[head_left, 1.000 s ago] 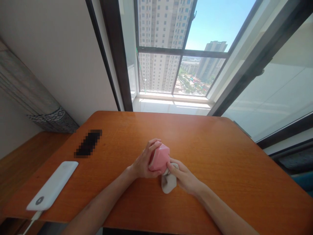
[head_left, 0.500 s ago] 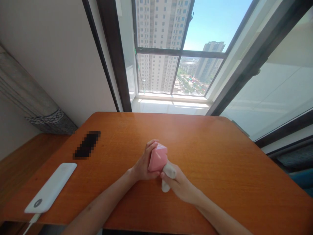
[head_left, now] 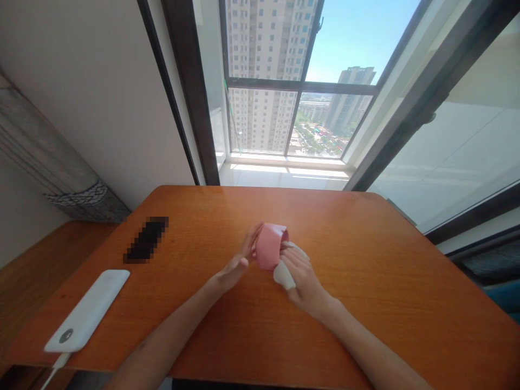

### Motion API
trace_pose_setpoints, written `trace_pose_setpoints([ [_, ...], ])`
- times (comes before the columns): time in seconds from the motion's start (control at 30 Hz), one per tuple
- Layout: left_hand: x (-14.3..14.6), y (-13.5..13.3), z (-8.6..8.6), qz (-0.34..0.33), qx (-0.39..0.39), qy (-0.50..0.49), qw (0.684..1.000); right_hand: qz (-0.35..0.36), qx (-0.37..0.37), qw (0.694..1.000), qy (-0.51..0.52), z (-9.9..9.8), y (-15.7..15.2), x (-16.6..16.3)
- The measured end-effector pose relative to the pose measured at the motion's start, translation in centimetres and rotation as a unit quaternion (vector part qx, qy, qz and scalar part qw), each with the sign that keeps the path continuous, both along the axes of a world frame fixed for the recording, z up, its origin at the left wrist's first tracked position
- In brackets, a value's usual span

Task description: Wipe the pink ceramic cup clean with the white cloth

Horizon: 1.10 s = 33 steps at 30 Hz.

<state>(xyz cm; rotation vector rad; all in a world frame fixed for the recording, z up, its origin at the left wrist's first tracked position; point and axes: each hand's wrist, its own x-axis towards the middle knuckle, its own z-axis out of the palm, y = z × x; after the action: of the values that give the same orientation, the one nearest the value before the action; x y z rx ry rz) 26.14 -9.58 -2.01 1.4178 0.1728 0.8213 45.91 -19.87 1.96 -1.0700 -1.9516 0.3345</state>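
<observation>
A small pink faceted object [head_left: 268,246], cup-like with an opening facing right, is between my hands above the middle of the table. My left hand [head_left: 239,260] is at its left side, a little blurred. Its fingers are stretched out against or just behind the pink wall, and the thumb stands apart from it. My right hand [head_left: 303,276] holds a white cloth [head_left: 284,276], bunched under the fingers. The fingertips and part of the cloth press at the opening; how far they reach inside is hidden.
The brown wooden table [head_left: 365,281] extends all round the hands. To the left lie a white power bank [head_left: 91,309] with a white cable [head_left: 54,371] and a dark pixelated item [head_left: 147,240]. Beyond the far edge is a window [head_left: 300,86]; a grey curtain [head_left: 52,146] hangs at left.
The pink object has moved slightly up and right and turned, its opening now facing right. My left hand has loosened its wrap; my right hand has brought the cloth from below to the opening.
</observation>
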Motion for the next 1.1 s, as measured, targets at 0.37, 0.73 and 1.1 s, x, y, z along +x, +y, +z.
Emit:
trace_pose_setpoints([
  [0.37,0.6,-0.9,-0.6,0.171,0.140,0.054,0.974,0.059,-0.184,0.971,0.142,0.0,-0.7,-1.6],
  [0.73,-0.6,0.9,-0.1,0.070,0.191,0.057,0.977,-0.012,-0.222,0.944,0.243,0.0,-0.4,-1.4],
  [1.1,0.3,-0.8,-0.4,0.073,0.037,0.061,0.995,0.049,-0.138,0.988,0.049,-0.2,-0.6,-1.2],
])
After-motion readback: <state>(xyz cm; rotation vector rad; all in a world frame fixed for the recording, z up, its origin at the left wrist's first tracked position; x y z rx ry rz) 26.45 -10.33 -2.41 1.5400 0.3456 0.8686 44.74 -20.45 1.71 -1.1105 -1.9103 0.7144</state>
